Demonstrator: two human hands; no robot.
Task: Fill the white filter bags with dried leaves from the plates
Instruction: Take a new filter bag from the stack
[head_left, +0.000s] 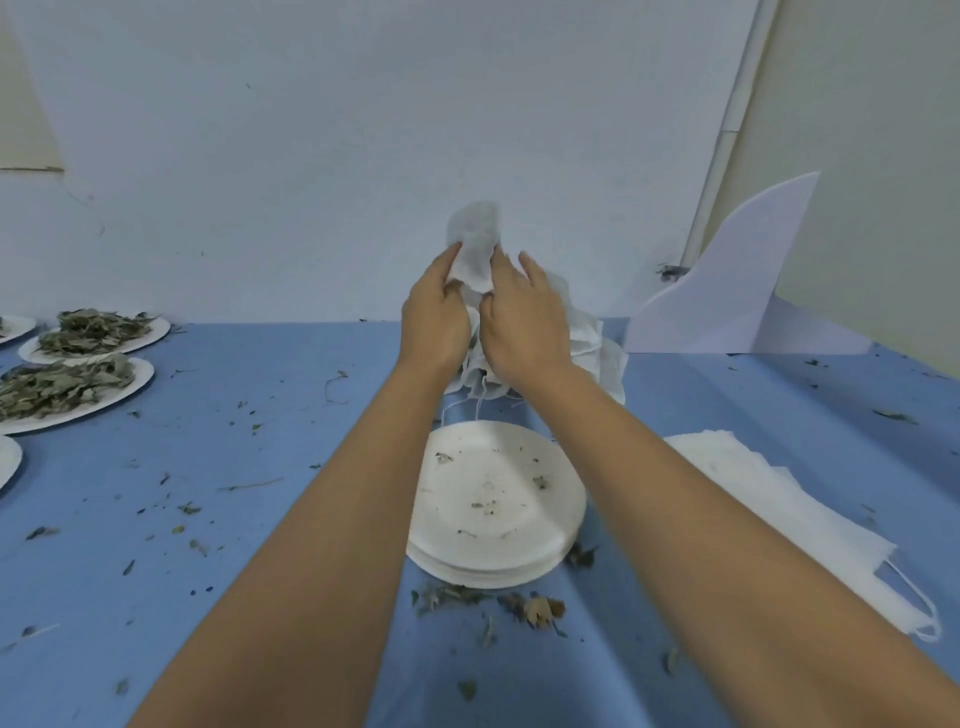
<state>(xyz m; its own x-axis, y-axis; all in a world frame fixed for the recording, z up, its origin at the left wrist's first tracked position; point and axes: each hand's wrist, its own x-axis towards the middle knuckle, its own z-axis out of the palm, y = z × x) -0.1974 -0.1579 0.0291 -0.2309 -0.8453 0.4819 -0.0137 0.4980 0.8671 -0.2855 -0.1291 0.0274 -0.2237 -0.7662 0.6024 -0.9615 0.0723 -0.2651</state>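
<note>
Filter bag (475, 241), white and gauzy with something dark faintly showing through it, is held up in front of the pale wall (311, 156) at the far edge of the table, just above a heap of bags (597, 353) of the same kind. Both bare arms reach straight out to it. The left hand (436, 317) grips the bag's lower left corner, thumb and curled fingers closed on the fabric. The right hand (524, 317) is close beside it, the two nearly touching; it nips the bag's right edge on the thumb side, with one finger sticking out straight past the bag.

Thin strings hang loose from the heap towards a stack of plates (467, 571), which sits near the middle of the table between the forearms. The top plate carries only a few crumbs. Bits of broken leaf (535, 605) lie just in front of the stack, and more are scattered across the blue tablecloth (260, 467).

Off to the left, well apart from the hands, two paper plates (137, 379) are piled with dried leaves (62, 384); the edges of further plates show at the frame's border. To the right of the right forearm lies a flat pile of unfilled bags (779, 499), their strings trailing off the near corner. Behind that, a curved white board (727, 291) stands upright.
</note>
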